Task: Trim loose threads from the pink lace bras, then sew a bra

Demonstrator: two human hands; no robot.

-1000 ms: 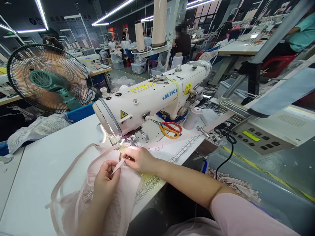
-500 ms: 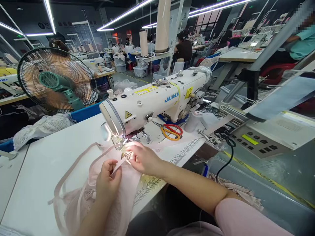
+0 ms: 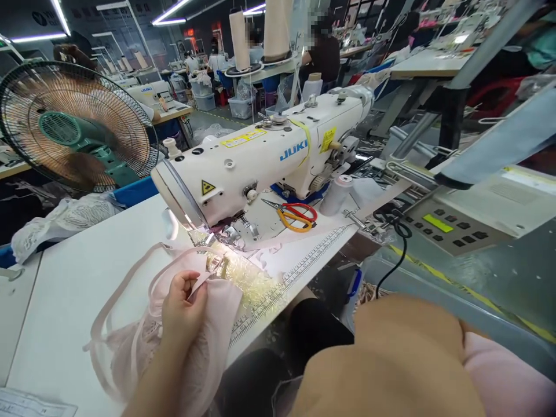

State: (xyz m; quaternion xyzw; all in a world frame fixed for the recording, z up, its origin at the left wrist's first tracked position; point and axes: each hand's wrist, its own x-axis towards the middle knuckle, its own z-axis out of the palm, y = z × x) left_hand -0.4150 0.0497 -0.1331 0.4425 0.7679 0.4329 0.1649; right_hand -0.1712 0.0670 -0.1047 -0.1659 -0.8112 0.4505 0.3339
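My left hand (image 3: 186,304) is closed in a pinch on a narrow pink strip at the edge of a pale pink bra (image 3: 217,341). Lace and loose straps of the bra spread over the white table to the left of and beneath this hand. Just beyond it stands a white sewing machine (image 3: 243,168), its lit needle area close to the fabric. My right arm (image 3: 391,370) is bent close to the camera at the lower right; its hand is outside the picture. Red-and-yellow-handled scissors (image 3: 295,217) lie on the machine bed.
Pale yellow clippings (image 3: 252,281) cover part of the printed ruler (image 3: 304,263) along the table edge. A thread cone (image 3: 336,196) stands beside the machine. A control panel (image 3: 452,226) is on the right, a large fan (image 3: 78,127) on the left. Other people sit at machines behind.
My right hand has let go of the fabric by the needle and drawn back towards me, out of view. My left hand keeps its pinch. The camera view has shifted somewhat.
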